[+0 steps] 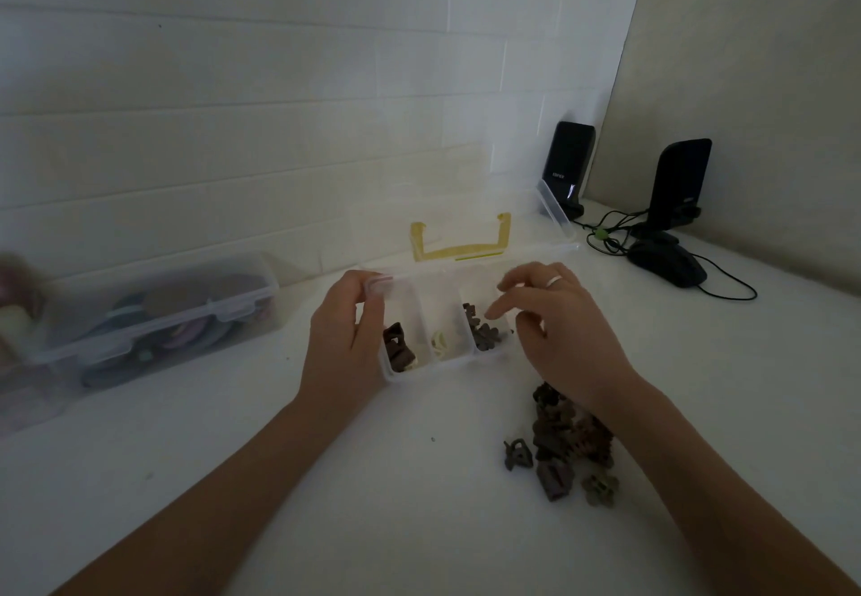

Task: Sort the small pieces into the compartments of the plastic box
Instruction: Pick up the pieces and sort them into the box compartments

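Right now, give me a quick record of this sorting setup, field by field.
box: clear plastic box, lid open, three compartments in view
left compartment: brown pieces
middle compartment: pale piece
right compartment: dark pieces
left hand: gripping the box's left side
right hand: fingers over the right compartment
unsorted pile: on the table, under the right wrist

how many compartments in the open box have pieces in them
3. The left compartment holds brown pieces, the middle compartment a pale piece, and the right compartment dark pieces, under the right hand. Hands may hide more.
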Available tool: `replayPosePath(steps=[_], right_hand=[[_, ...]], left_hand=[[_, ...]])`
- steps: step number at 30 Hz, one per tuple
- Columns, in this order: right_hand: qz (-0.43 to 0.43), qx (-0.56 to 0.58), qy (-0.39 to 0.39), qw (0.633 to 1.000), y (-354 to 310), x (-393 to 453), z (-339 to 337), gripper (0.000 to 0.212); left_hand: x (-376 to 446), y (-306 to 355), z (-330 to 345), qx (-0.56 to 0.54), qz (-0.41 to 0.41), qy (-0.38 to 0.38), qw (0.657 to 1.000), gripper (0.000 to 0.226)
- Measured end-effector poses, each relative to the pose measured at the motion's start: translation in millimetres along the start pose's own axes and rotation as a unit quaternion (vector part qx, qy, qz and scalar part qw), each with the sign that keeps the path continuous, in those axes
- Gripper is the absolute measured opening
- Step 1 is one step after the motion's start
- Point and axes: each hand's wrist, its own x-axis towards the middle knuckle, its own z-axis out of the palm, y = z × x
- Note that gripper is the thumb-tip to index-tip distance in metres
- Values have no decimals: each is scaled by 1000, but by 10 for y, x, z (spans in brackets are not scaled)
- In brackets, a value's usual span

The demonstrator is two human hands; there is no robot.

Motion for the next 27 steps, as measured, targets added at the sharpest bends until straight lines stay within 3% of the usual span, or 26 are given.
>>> replayPosePath(steps=[7,12,22,27], right_hand=[[95,83,6,992,82,50,-297,35],[153,10,-208,966,284,53,-496,38],[172,-78,-230,955,438,32,-431,29],[194,-34,-338,920,493,-1,-450,29]], left_hand=[[25,-51,-13,0,-12,11,1000,24],[35,-77,-24,-9,-22,15,1000,24],[49,-112,-17,-5,-40,19,999,20],[61,-119,-15,-11,-38,16,999,20]])
